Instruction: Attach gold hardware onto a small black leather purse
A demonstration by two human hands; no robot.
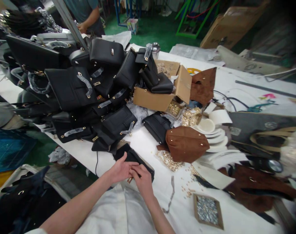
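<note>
White-covered worktable [148, 143], green floor [157, 31] behind. Heaped black handbags [72, 87], too piled to count. Three brown suede pieces [187, 143], one cardboard box [157, 97], one stud tray [207, 210]. Left hand [120, 170] and right hand [143, 179] both pinching black pouch [132, 156] at near table edge.

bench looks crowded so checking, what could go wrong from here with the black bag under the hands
1. The black bag under the left hand and right hand lies near the edge of the table and might slip off.
2. Loose gold fittings lie close by; an arm could scatter them.
3. The heaped handbags behind may slide down.
</note>
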